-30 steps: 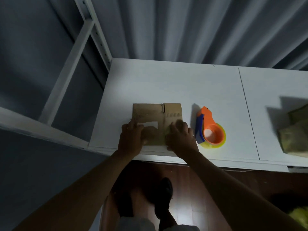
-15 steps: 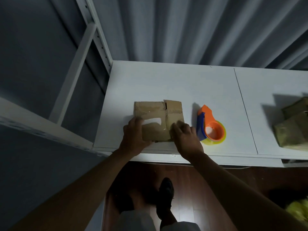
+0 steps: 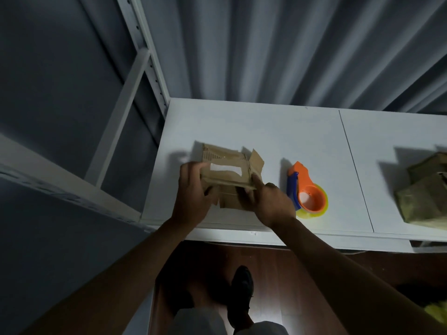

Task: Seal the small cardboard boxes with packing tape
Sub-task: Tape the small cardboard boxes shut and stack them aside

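Head view: the box [image 3: 228, 176] is no longer lying flat on the table [image 3: 242, 122] as it was a moment ago. It is now lifted and tilted, its near edge raised toward the person, with one end flap sticking up loose at the right. The left hand [image 3: 193, 199] grips the box's left side, fingers curled round the near face and thumb over the top. The right hand [image 3: 272, 201] holds the right end, fingers curled under and the forefinger stretched up along the corner below the loose flap. A pale strip, likely an old label or a glint on tape, shows on the upper face.

Just to the right of the box, on the table, rests the dispenser [image 3: 307, 192], orange and blue with a yellowish roll, untouched by either hand. More boxes [image 3: 425, 192] sit well apart at the far right edge.

My reading is that the person is turning the box to get at another side or to fold that flap down, so taping of this face is not yet begun. The right hand would have to let go to fetch the dispenser, and the flap may spring open unless the left keeps it down.
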